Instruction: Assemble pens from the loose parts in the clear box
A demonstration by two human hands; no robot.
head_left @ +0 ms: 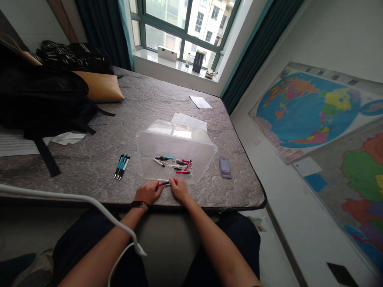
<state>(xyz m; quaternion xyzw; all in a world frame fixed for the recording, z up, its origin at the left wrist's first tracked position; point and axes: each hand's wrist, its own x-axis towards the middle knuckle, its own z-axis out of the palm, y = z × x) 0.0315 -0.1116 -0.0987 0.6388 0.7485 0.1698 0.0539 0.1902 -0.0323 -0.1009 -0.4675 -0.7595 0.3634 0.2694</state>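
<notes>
A red and black pen [163, 184] is stretched between my two hands, just in front of a clear plastic box. My left hand [147, 192] is closed on its red end. The fingers of my right hand [178, 189] pinch the dark end. The clear box [206, 153] lies on its side with its opening toward me. Inside it are several loose pen parts [183, 172], red, black, white and teal. Left of the box, three pens [122, 166] with teal, black and white barrels lie side by side on the mattress.
The quilted mattress [98, 175] bears a black backpack [44, 91] and a tan cushion [103, 85] at left. White papers [190, 120] lie behind the box. A small blurred packet [225, 167] is at right. A white cable [89, 201] crosses the lower left foreground.
</notes>
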